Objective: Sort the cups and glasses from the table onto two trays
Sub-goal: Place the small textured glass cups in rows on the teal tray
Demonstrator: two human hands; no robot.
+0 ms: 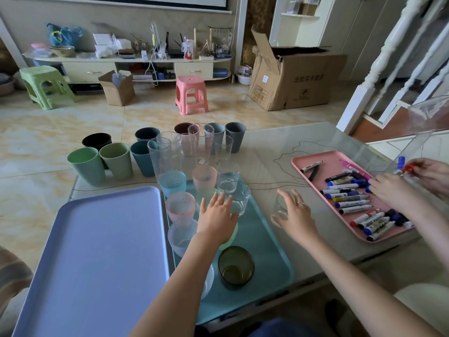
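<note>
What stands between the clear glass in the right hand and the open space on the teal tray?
Nothing visible blocks it. The right hand grips the clear glass on the bare tabletop just right of the teal tray, whose right side is free. The left hand hovers over glasses further left.

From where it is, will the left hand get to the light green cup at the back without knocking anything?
Probably yes: the left hand hovers over the teal tray, and swinging left over the bare purple tray leads to the light green cup.
</note>
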